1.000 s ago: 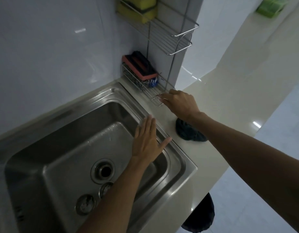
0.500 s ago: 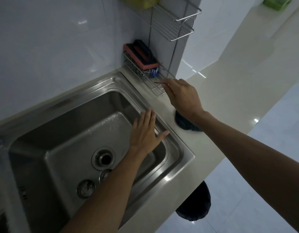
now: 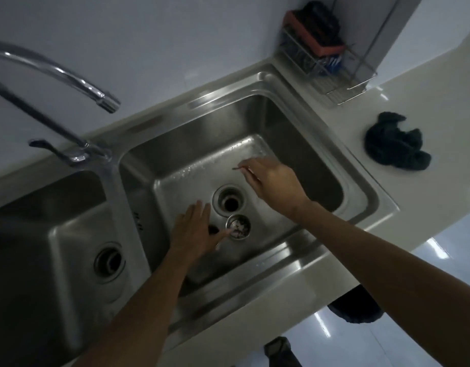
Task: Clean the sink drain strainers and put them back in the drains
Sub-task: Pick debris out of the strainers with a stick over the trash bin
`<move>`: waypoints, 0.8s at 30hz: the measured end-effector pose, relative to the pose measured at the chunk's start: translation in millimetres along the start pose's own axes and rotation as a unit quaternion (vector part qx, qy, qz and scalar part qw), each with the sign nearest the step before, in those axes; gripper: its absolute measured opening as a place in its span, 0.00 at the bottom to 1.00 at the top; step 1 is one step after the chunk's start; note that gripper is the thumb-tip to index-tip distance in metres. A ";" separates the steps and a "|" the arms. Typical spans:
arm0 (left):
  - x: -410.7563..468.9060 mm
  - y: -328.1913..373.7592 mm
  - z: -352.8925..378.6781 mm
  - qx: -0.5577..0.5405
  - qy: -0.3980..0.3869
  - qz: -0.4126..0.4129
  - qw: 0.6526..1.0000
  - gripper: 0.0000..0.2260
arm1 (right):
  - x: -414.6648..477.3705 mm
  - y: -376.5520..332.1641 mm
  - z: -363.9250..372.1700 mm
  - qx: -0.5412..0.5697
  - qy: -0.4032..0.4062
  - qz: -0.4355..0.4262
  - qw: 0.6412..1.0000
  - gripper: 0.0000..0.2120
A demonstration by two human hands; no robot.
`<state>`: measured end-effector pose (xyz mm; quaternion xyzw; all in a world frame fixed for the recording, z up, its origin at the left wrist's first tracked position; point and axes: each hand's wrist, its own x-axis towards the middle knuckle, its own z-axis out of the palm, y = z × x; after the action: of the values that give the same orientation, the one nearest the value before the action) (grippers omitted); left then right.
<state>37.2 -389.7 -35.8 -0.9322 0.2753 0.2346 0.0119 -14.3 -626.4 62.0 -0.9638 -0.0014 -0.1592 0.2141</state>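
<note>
- Strainer (image 3: 237,227), a small round stainless-steel cup holding pale scraps, sits upright on the basin floor just beside the open round drain (image 3: 229,200), on the drain's near side.
- Handling, as a judgement: it looks light, rigid and wet, so probably slippery. The thin rim is the surest place to take hold, pinched from two sides and kept level so the scraps do not spill back toward the drain.
- Left hand (image 3: 192,231) lies flat with fingers straight and spread, near-left of the drain; its thumb reaches the strainer's rim but nothing is gripped.
- A small dark patch shows under that hand; I cannot tell what it is.
- Right hand (image 3: 274,184) hovers right of the drain, pinching a thin stick-like pick (image 3: 241,168) that points out beyond the drain.
- Second round drain (image 3: 109,260) lies in the other steel basin, well left of the open drain; whether its strainer is seated I cannot tell.
- Curved chrome tap (image 3: 56,72) stands far-left of the drain, a crumpled dark cloth (image 3: 395,149) and a wire rack (image 3: 334,75) far-right of it.
</note>
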 end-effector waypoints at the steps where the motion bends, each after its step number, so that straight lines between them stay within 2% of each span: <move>1: -3.1 -11.2 8.8 -0.006 -0.032 -0.009 0.999 0.50 | -3.5 -6.9 14.3 0.012 -0.022 -0.003 1.000 0.09; 5: -5.0 -28.9 32.1 -0.013 -0.097 -0.014 0.995 0.53 | -14.3 -18.2 55.0 0.020 -0.077 0.000 0.997 0.10; 11: -1.6 -16.5 31.0 -0.011 -0.042 -0.022 0.999 0.40 | -19.8 -11.1 58.2 0.016 -0.103 0.025 0.994 0.12; 14: -8.3 -13.3 16.8 -0.037 -0.011 -0.041 0.998 0.40 | -19.7 -5.6 39.0 0.048 -0.083 0.038 0.995 0.10; 18: -22.2 -1.9 -24.6 -0.073 0.048 -0.041 0.995 0.34 | -19.9 -10.2 -2.4 0.073 -0.035 0.066 0.995 0.06; 24: -47.3 54.8 -105.4 -0.139 0.123 0.039 0.982 0.32 | -44.5 -29.6 -87.5 0.102 0.087 0.124 0.983 0.05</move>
<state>19.3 -428.1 84.8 -0.9352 0.2752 0.1540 -0.1613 -85.5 -632.7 135.6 -0.9121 0.1204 -0.2140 0.3283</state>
